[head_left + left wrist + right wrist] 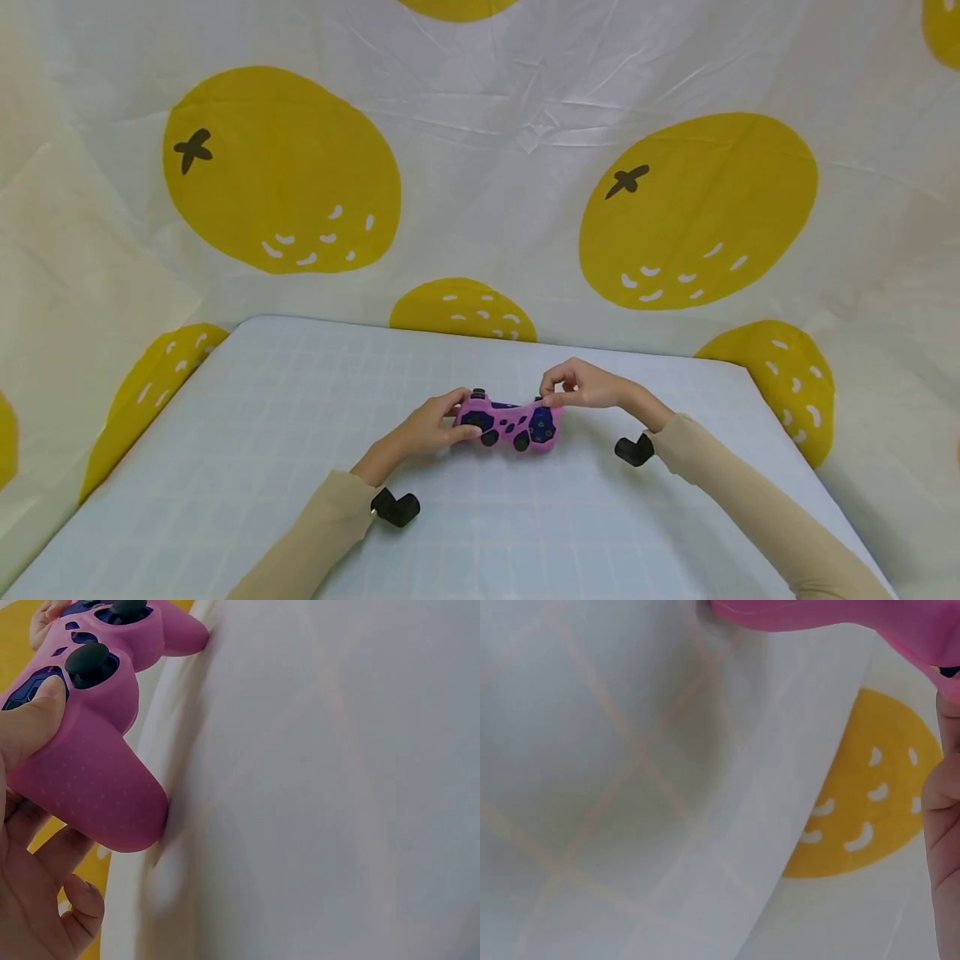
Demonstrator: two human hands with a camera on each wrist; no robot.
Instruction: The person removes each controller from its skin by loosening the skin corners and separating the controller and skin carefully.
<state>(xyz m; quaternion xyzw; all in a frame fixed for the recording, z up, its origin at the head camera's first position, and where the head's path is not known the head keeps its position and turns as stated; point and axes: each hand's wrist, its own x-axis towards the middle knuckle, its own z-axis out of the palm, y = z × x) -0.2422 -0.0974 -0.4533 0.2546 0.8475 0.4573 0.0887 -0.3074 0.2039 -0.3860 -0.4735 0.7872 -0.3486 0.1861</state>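
Observation:
A game controller point(510, 423) in a pink cover, with dark blue buttons and black thumbsticks, is at the middle of the table. My left hand point(427, 427) grips its left end, the thumb across the direction-pad side and the other fingers behind it. In the left wrist view, the pink left handle point(97, 780) points down close to the tabletop. At the controller's upper right corner, my right hand point(588, 385) pinches the pink cover's edge between thumb and curled fingers. The right wrist view shows the cover point(817, 613) at the top, a dark patch peeking out beside the hand.
A pale checked cloth covers the table point(525, 517). Behind it hangs a white curtain point(487, 192) printed with big yellow fruit. Black wrist cameras are worn on the left sleeve point(318, 517) and the right sleeve point(735, 475).

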